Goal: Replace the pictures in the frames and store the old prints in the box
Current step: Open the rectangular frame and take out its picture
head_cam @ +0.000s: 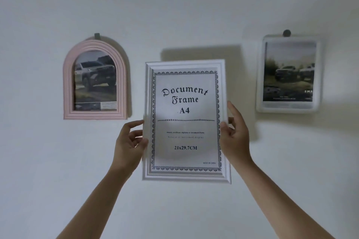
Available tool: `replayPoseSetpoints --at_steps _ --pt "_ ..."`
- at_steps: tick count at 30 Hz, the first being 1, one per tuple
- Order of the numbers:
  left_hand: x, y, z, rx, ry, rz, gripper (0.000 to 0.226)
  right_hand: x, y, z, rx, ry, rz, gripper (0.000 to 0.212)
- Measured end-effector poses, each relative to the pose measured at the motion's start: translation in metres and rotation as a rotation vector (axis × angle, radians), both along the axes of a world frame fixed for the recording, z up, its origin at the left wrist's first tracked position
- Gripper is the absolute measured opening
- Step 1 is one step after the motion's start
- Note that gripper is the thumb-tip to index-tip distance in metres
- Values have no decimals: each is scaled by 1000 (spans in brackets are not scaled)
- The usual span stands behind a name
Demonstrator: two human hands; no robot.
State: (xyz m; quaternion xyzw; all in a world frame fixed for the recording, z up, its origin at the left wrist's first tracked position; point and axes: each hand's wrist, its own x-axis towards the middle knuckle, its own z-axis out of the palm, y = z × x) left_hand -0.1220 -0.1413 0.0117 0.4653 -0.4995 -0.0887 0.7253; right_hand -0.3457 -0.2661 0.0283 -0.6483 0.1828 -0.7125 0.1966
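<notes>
A white rectangular frame (186,121) with a "Document Frame A4" sheet inside is held upright in front of the wall, casting a shadow behind it. My left hand (130,142) grips its left edge, and my right hand (234,136) grips its right edge. A pink arched frame (95,78) with a car picture hangs on the wall to the left. To the right hangs a white rounded frame (289,73) with a print of vehicles. No box is in view.
The plain white wall (174,6) fills the view. A small grey hook (97,35) holds the pink frame and a round grey hook (286,32) holds the right frame.
</notes>
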Motion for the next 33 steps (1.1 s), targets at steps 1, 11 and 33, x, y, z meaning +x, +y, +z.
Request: replayPoseSetpoints --at_steps 1,11,33 --pt "2 -6 2 3 0 2 49 2 -7 2 2 -5 -4 57" --pt "10 -40 -11 69 -34 -3 48 12 -45 -24 20 -22 22 56" --pt "-16 -83 -14 -44 -117 167 44 5 -66 -39 -36 -4 -280 55"
